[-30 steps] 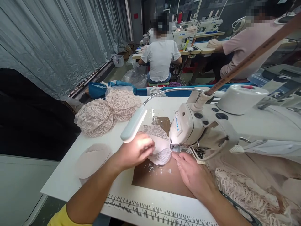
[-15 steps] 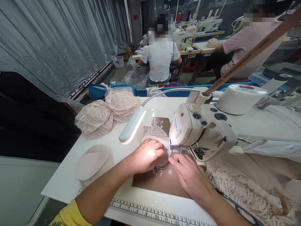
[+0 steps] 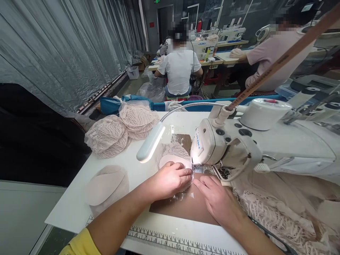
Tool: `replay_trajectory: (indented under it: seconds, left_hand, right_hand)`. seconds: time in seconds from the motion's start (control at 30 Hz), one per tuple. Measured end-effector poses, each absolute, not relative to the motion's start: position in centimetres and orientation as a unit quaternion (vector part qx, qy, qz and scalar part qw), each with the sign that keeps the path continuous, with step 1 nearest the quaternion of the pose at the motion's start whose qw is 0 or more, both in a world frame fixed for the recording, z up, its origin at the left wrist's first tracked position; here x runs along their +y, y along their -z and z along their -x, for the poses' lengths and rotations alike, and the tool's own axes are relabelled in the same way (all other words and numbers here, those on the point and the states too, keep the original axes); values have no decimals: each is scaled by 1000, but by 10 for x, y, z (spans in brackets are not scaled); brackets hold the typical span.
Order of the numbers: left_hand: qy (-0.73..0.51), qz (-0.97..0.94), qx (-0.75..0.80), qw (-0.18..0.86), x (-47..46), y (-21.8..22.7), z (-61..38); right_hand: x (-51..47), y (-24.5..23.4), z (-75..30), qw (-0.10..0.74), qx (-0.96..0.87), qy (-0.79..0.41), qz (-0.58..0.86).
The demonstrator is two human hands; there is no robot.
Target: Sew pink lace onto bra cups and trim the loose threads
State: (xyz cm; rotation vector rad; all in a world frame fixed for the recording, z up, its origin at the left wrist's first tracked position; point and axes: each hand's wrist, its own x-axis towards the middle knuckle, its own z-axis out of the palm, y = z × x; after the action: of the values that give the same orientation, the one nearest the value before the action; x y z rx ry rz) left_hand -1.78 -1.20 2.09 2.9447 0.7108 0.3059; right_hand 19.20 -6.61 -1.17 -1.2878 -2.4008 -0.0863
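A white table (image 3: 140, 171) fills the middle of the frame, with a ruler scale (image 3: 183, 244) along its near edge at the bottom. A shiny brown sheet (image 3: 183, 209) covers the table in front of the white sewing machine (image 3: 209, 141), which reaches in from the right. A lit lamp (image 3: 150, 143) on a bendy metal neck hangs left of the machine head. Left of center lie piles of lace cups (image 3: 111, 136); nearer, at lower left, is a rounded pale cloth (image 3: 106, 187). More lacy fabric (image 3: 278, 209) bunches at lower right. A silvery curtain (image 3: 66, 46) hangs at upper left; at the top, a person in white (image 3: 179, 71) and, farther right, a person in pink (image 3: 281, 56) sit at other tables.

The lace piece (image 3: 175, 150), with a smooth pale pad (image 3: 170, 161) on it, lies at center, its right edge at the machine's needle area. The left hand (image 3: 171, 179) rests over it, fingers together and curled; whether they pinch it is hidden. The right hand (image 3: 214, 193) is half open, palm down, forefinger stretched toward the piece's edge by the needle; I cannot tell if it grips any cloth.
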Motion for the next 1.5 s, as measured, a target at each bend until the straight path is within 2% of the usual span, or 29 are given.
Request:
replay_trajectory:
  seconds: [0.3,0.6,1.0,1.5]
  left_hand:
    - [-111,-954,276,46,-19,-15,10]
    - [-125,-941,300,94,-20,-13,11]
    - [-169,-941,224,187,-10,-23,26]
    - [-96,-966,207,124,-14,-21,27]
  right_hand:
    - [-66,13,-191,189,-857,63,474]
    - [-61,16,-191,183,-842,70,503]
    - [-67,10,-201,177,-876,-78,441]
    - [-69,14,-204,196,-881,-123,413]
